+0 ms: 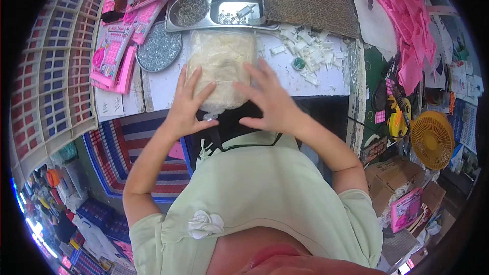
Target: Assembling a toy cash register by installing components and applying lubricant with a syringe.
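Observation:
A clear plastic bag packed with something cream-coloured [224,53] rests at the near edge of the white work table, its gathered end toward me. My left hand [188,103] lies against the bag's left side, fingers spread and thumb near the gathered end. On the other side my right hand [270,99], slightly blurred, has its fingers apart, with the fingertips at the bag's right edge. Neither hand is closed round the bag. What exactly fills it cannot be made out through the plastic.
Behind the bag sits a metal compartment tray [204,23] with small metal parts. A round dish of grey bits [159,48] and pink pieces [113,58] are at left. Small white plastic parts [310,51] and a brown textured board [308,2] lie right. A yellow fan [432,140] stands far right.

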`<move>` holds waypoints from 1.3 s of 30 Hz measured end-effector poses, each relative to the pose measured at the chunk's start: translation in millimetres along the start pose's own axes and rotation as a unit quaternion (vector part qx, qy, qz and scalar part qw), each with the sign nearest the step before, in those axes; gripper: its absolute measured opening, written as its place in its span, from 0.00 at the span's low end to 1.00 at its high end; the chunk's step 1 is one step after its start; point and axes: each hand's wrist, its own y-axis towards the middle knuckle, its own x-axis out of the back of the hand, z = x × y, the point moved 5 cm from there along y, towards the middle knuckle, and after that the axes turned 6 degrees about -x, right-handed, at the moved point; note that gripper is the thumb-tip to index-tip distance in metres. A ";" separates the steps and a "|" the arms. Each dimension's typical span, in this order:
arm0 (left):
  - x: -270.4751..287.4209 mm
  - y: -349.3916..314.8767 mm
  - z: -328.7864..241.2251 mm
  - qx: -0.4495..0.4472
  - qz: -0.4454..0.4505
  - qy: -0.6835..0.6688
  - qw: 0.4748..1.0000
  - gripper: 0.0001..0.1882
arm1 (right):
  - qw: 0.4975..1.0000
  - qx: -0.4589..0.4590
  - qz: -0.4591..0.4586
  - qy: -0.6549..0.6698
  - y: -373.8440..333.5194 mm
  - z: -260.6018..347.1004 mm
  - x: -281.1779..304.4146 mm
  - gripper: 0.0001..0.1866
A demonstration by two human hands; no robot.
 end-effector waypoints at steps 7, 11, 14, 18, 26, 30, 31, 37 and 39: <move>-20.0 27.7 -13.5 0.049 -0.084 0.020 0.995 0.42 | 0.998 -0.004 -0.038 -0.060 18.2 -23.4 -17.4 0.38; -23.2 39.3 -11.1 0.053 -0.095 0.016 0.994 0.43 | 0.999 -0.018 -0.009 -0.035 21.0 -36.6 -14.5 0.38; -26.9 37.0 -15.3 0.060 -0.096 0.010 0.994 0.44 | 1.000 -0.008 -0.008 -0.014 21.2 -39.0 -10.7 0.39; -35.4 33.1 -35.7 0.068 -0.093 -0.006 0.993 0.44 | 1.000 0.005 0.023 -0.008 15.0 -50.9 -2.0 0.39; -3.0 41.7 -31.9 0.089 -0.076 -0.012 0.993 0.41 | 0.999 0.005 0.040 -0.020 15.1 -37.9 24.0 0.36; 58.7 104.1 -15.5 0.032 -0.222 0.027 0.974 0.22 | 0.999 0.001 -0.037 -0.004 13.8 -34.5 50.0 0.26; 52.3 131.9 -0.8 0.042 -0.197 -0.004 0.979 0.18 | 0.998 0.007 -0.056 -0.002 14.2 -33.8 52.9 0.24; 1.6 253.9 67.2 0.137 -0.008 0.152 0.979 0.09 | 0.995 0.023 -0.089 0.032 6.4 -22.0 61.5 0.17; 0.2 263.6 74.9 0.133 -0.008 0.158 0.979 0.09 | 0.994 0.006 -0.097 0.041 -5.7 -28.6 61.9 0.16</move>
